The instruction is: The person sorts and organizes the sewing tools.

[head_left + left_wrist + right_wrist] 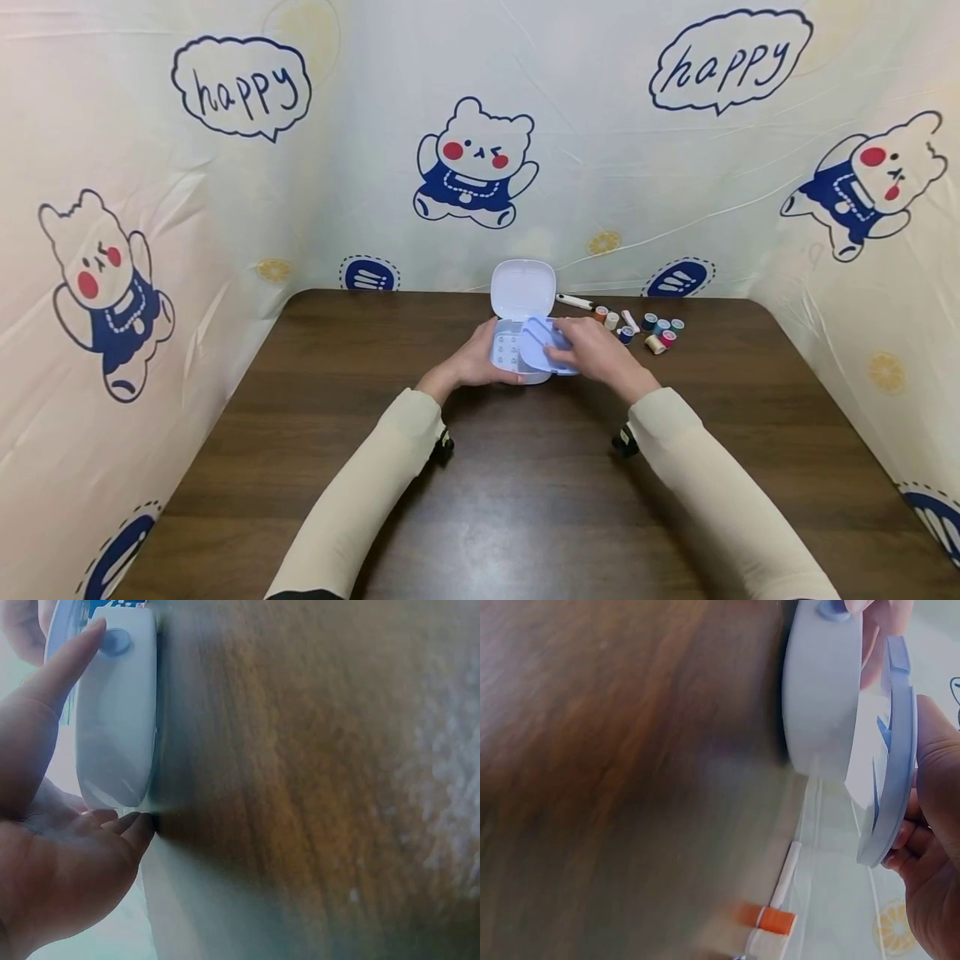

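A white sewing box (536, 379) sits on the table with its lid (522, 289) raised at the back; pegs show in its left part. My left hand (474, 357) grips the box's left side. In the left wrist view its thumb lies by the round blue button on the box's front wall (116, 742). My right hand (596, 348) pinches a light blue inner tray (537, 343) over the right part of the box. Seen from the right wrist, that tray (904, 769) is tilted and apart from the box wall (821, 697). The right thumb is on one face, fingertips on the other.
Right of the box lie several thread spools, among them an orange one (601, 313), a pink one (668, 337) and a cream one (655, 345). A white stick-like tool (574, 301) lies behind them. A printed cloth (480, 250) hangs at the table's back edge.
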Motion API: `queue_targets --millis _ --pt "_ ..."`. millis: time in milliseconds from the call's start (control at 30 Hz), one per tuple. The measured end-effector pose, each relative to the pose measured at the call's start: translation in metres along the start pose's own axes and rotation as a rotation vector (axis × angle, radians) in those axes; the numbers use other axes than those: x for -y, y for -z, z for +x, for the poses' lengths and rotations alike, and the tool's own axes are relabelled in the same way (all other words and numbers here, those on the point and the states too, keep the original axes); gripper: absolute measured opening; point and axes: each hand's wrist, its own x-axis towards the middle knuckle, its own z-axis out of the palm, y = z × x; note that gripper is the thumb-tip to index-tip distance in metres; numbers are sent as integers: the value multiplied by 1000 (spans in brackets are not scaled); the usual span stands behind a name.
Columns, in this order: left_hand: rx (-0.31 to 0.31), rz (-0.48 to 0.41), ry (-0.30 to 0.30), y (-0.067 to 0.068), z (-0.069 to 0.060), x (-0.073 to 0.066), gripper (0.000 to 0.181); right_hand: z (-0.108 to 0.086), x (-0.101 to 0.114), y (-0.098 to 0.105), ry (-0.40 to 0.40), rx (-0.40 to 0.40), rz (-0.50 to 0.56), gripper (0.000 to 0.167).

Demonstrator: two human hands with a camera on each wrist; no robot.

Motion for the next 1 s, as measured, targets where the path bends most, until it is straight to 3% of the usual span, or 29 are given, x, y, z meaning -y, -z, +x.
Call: queue_targets --millis 367,633,1000 --pt "8 -25 -19 2 1 -6 113 -15 -10 3 11 -6 0 44" --pt "4 -34 -1 0 0 -6 117 -23 -15 -1 -3 -8 -15 41" --pt "43 -56 107 -2 0 -4 122 -31 -19 -1 -34 14 13 44"
